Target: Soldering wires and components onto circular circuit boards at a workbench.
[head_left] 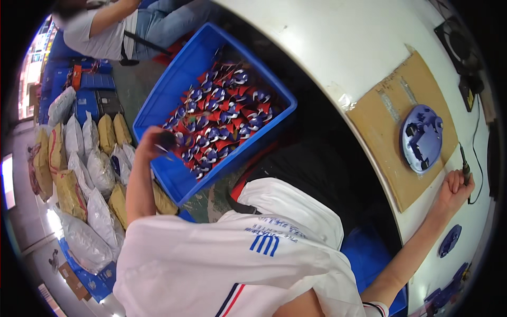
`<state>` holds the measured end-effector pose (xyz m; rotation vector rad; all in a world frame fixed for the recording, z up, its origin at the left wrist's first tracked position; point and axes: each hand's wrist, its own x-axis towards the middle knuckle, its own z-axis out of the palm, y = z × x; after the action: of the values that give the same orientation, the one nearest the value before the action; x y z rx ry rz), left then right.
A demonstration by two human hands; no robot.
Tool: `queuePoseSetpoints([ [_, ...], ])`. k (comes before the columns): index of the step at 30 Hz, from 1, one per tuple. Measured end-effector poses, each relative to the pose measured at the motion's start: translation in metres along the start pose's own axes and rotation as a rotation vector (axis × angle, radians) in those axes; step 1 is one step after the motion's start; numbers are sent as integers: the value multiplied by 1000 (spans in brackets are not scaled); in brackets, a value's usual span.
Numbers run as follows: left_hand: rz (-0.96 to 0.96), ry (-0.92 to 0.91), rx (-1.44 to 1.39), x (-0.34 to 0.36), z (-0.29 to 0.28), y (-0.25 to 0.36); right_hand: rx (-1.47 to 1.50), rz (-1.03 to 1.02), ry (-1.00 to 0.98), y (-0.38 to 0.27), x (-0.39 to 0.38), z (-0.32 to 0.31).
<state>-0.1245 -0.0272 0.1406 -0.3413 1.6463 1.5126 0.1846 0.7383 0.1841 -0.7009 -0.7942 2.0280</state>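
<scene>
My left hand (154, 142), slightly blurred, is at the left side of a blue bin (285, 98), closed on a small dark part (165, 141). The bin holds several small red, purple and white pieces (222, 116). My right hand (455, 186) is on the white table (311, 26) at the right, gripping a slim dark corded tool (465, 164) with its tip upward. Beside it, a purple plastic housing (421, 138) lies on a cardboard sheet (364, 121). A smaller purple oval piece (449, 240) lies nearer me on the table.
Another person (100, 31) sits beyond the bin, upper left. Stacked white and yellow bags (92, 211) and blue crates (95, 79) stand at the left. A black device (454, 45) and its cord line the table's far right edge. More purple parts (446, 290) lie lower right.
</scene>
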Motion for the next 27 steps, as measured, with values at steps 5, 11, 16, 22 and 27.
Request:
queuePoseSetpoints([
  [5, 816, -612, -438, -3, 84, 98, -57, -30, 104, 10, -15, 19],
  [11, 739, -455, 243, -25, 294, 228, -33, -54, 195, 24, -33, 48],
  [16, 985, -245, 1518, 6, 423, 276, -38, -119, 226, 22, -37, 60],
  [22, 1344, -25, 2167, 90, 479, 235, 18, -106, 226, 16, -33, 57],
  [27, 1333, 71, 2470, 126, 435, 254, 65, -73, 212, 15, -36, 57],
])
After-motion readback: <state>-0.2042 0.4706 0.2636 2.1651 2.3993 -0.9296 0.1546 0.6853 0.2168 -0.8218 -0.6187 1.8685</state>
